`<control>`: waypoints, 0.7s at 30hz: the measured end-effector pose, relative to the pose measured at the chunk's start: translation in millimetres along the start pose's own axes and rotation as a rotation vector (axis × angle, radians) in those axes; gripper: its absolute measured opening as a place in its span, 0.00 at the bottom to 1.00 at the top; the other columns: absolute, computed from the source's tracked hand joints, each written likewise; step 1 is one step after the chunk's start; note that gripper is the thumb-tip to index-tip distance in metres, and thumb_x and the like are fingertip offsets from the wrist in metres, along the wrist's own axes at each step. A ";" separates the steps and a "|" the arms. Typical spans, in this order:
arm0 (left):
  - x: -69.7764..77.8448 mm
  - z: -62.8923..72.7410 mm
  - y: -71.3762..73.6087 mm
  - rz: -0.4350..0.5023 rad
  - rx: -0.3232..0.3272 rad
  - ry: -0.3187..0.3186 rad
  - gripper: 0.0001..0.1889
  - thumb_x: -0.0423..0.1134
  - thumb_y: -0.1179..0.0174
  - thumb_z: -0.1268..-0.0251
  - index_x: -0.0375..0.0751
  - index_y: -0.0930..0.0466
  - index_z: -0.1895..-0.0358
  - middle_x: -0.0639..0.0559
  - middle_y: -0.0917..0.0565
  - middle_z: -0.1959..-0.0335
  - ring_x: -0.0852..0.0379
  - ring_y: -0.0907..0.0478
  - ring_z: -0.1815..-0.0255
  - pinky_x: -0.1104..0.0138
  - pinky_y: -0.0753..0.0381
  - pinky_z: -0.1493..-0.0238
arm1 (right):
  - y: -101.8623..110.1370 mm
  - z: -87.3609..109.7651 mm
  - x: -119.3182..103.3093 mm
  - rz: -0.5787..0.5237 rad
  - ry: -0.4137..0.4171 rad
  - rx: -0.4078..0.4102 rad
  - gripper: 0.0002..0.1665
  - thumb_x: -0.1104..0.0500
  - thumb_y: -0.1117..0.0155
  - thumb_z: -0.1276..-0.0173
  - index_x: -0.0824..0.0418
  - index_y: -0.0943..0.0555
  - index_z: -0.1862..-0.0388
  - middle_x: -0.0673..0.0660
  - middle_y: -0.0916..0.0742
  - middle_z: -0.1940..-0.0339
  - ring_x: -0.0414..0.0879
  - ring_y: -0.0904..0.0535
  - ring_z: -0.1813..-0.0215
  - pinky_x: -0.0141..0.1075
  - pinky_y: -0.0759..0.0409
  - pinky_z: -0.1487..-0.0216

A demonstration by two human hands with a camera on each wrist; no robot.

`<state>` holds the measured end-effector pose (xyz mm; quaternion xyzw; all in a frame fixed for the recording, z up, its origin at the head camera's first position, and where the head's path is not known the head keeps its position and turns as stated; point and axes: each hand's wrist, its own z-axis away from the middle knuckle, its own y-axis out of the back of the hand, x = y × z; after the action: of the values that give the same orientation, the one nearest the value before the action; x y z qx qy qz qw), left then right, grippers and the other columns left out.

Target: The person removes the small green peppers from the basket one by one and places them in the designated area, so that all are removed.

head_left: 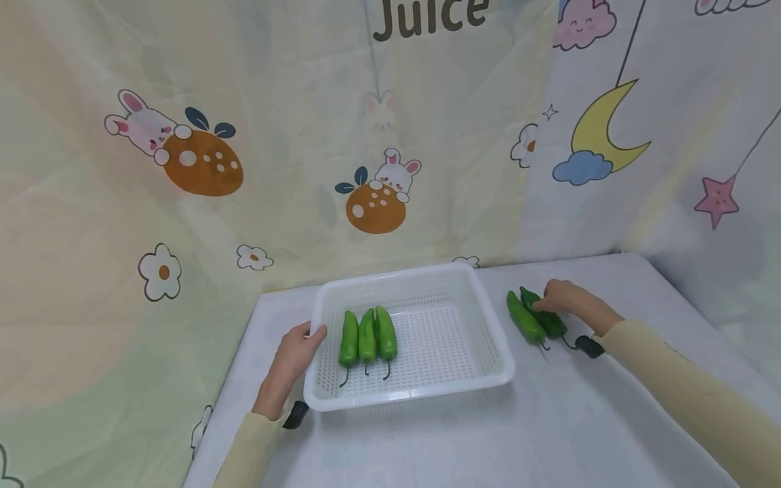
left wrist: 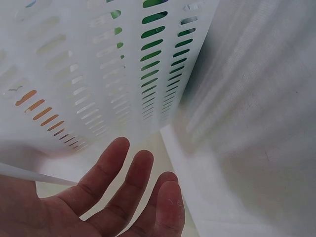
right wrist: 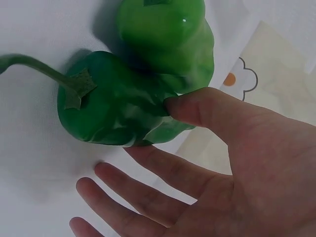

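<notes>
A white plastic basket [head_left: 409, 394] with slotted sides stands on the table. My left hand [head_left: 295, 356] holds its left rim, thumb over the edge. In the left wrist view the other fingers [left wrist: 138, 170] curve outside the slotted wall. Inside, toward the left, three green peppers [head_left: 367, 339] lie side by side, stems toward me. Right of the basket, my right hand [head_left: 570, 299] pinches a dark green pepper [right wrist: 113, 108] between thumb and index finger; its remaining fingers are spread. That pepper rests against a lighter green pepper [head_left: 525, 318] on the table.
The table [head_left: 464, 440] has a white cover. A printed cloth [head_left: 293, 135] hangs behind it and along the sides, close to the basket's far edge. Dark bands [head_left: 590, 347] sit at both wrists.
</notes>
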<state>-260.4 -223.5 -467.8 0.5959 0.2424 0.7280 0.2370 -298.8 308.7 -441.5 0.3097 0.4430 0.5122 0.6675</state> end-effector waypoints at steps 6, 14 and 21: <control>0.5 0.2 1.3 -0.002 -0.005 0.000 0.27 0.55 0.51 0.24 0.41 0.27 0.32 0.40 0.13 0.55 0.54 0.12 0.69 0.63 0.11 0.73 | 0.0 -1.9 0.9 0.013 -0.019 -0.007 0.36 0.51 0.42 0.32 0.86 0.29 0.45 0.79 0.19 0.49 0.68 0.21 0.46 0.58 0.20 0.41; 0.8 -1.3 0.9 -0.001 -0.007 -0.008 0.27 0.54 0.50 0.24 0.41 0.27 0.32 0.39 0.14 0.54 0.54 0.12 0.68 0.63 0.11 0.72 | 4.2 1.8 1.7 0.013 -0.022 -0.008 0.36 0.51 0.42 0.31 0.86 0.29 0.45 0.79 0.19 0.50 0.69 0.21 0.45 0.59 0.20 0.41; -0.1 -0.8 1.4 -0.007 -0.004 -0.007 0.27 0.55 0.51 0.24 0.41 0.27 0.32 0.39 0.14 0.54 0.54 0.12 0.68 0.63 0.11 0.72 | 12.0 7.9 -1.4 0.020 0.010 -0.006 0.39 0.49 0.41 0.31 0.87 0.30 0.44 0.81 0.20 0.47 0.73 0.23 0.43 0.60 0.21 0.41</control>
<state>-261.3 -224.7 -467.0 0.5971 0.2421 0.7256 0.2416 -296.6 311.1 -427.5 0.3096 0.4415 0.5217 0.6611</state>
